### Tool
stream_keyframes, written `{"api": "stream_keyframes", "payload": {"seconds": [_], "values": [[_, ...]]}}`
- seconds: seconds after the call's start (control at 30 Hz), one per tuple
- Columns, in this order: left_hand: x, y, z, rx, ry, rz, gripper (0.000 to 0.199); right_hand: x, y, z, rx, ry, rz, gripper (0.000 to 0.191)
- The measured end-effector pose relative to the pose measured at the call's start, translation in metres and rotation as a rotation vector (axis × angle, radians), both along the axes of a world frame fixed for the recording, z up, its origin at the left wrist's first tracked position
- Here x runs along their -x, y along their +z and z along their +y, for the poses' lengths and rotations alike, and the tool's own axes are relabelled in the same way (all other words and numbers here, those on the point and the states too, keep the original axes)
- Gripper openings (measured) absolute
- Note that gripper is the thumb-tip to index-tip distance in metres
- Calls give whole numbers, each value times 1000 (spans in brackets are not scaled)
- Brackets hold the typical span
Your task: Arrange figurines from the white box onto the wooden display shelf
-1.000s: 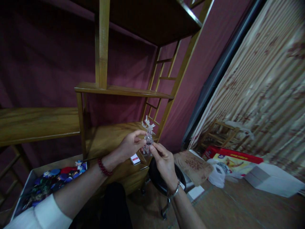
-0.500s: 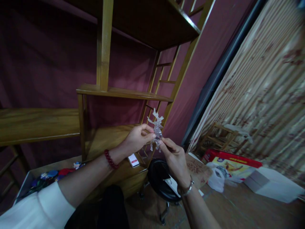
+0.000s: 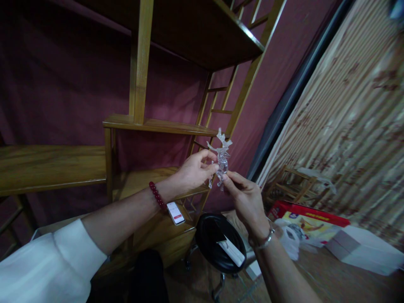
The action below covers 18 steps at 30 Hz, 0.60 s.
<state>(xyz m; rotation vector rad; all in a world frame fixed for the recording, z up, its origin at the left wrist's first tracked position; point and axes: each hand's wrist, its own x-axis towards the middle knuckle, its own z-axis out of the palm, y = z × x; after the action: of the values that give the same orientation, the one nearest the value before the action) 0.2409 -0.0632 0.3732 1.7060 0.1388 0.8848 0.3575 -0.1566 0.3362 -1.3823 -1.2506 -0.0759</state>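
A clear, glassy deer figure (image 3: 223, 162) with branching antlers is held upright in front of the shelf. My left hand (image 3: 198, 168), with a red bead bracelet at the wrist, pinches its left side between thumb and fingers. From the lower right, my right hand (image 3: 248, 200) grips it near the legs with thumb and forefinger. The legs hang below my fingertips. Parts of the body are hidden behind my fingers, so I cannot tell whether any piece of it is loose. A phone (image 3: 176, 213) with a lit screen lies on the wooden surface below my left wrist.
A wooden shelf unit (image 3: 154, 124) stands ahead against a dark red wall. Below my hands is a black round stool (image 3: 208, 240) with a white item (image 3: 232, 251) on it. At right are a red and yellow box (image 3: 315, 223), a plastic bag (image 3: 288, 242) and a white box (image 3: 362, 250).
Both hands have moved up and to the right, carrying the deer figure with them. Their grip looks much the same. More of the stool's seat shows.
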Motion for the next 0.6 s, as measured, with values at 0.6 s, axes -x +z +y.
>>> {"api": "stream_keyframes", "payload": {"seconds": [0.6], "values": [[-13, 45, 13, 2, -60, -115, 23, -17, 56, 18, -112, 58, 22, 27]]}}
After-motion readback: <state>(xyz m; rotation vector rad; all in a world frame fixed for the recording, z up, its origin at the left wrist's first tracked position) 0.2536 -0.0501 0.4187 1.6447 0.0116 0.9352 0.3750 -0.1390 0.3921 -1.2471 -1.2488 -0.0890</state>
